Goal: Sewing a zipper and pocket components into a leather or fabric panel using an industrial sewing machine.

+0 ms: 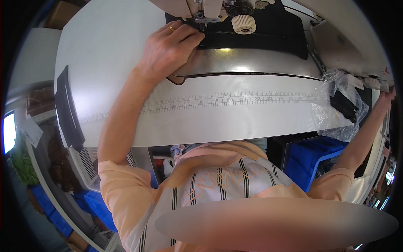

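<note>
My left hand [174, 49], a ring on one finger, rests at the sewing machine's presser foot [207, 19]. Its fingers are curled and closed on the left part of a black fabric piece [268, 43], close to the needle area. A zipper-like line [239, 32] runs across that fabric, which lies under the machine head and over the shiny metal plate [235, 62]. A white ridged dial [244, 24] sits on the machine head. My right hand [392, 95] reaches to the machine's right end at the picture's rim; its fingers are hidden there.
The white table [201, 122] carries a printed ruler strip [226, 99]. A dark strip with a slit [68, 111] lies at the left edge. At right is a clear plastic bag [336, 90] with a black item inside. A blue crate [308, 157] stands below the table.
</note>
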The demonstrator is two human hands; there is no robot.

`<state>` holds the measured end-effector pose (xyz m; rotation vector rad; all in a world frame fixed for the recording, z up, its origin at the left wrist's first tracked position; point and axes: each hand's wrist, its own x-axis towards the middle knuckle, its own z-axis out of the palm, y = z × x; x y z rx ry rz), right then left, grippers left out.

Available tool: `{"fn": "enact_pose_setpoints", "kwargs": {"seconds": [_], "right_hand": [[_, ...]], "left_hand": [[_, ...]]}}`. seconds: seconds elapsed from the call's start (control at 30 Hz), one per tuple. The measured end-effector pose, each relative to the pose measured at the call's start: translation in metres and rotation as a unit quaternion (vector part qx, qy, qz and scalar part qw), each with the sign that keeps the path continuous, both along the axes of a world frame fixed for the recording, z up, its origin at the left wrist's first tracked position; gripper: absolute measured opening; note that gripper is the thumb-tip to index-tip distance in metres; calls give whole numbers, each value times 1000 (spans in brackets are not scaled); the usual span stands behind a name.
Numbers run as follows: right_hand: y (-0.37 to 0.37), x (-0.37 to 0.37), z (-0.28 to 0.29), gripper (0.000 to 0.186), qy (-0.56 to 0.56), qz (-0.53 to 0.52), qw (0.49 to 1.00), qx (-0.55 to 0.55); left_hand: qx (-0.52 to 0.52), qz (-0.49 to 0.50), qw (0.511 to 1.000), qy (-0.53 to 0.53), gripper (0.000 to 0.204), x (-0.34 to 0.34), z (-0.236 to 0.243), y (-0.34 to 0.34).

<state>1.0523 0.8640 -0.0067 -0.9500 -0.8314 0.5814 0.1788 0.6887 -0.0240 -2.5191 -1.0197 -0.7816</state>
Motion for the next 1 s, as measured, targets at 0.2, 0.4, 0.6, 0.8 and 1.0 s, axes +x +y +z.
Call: {"fn": "enact_pose_setpoints", "kwargs": {"seconds": [0.2,0.4,0.6,0.8,1.0], "right_hand": [[-83,-223,66,44,-48,-99,994,-11],[-182,-443,68,24,-383,24,907,173],[-164,-660,-14,24,-580,330,739,96],[-144,-675,-38,36,-650,292,684,158],[-146,-681,-36,45,-674,274,666,165]], "left_hand": [[12,-13,998,-61,34,-30,-14,-13],[-2,25,999,-36,32,-35,-14,-26],[-44,34,998,-10,31,-29,-9,-37],[-59,57,996,-42,34,-28,-12,-46],[-56,69,995,-46,26,-30,-18,-46]]}}
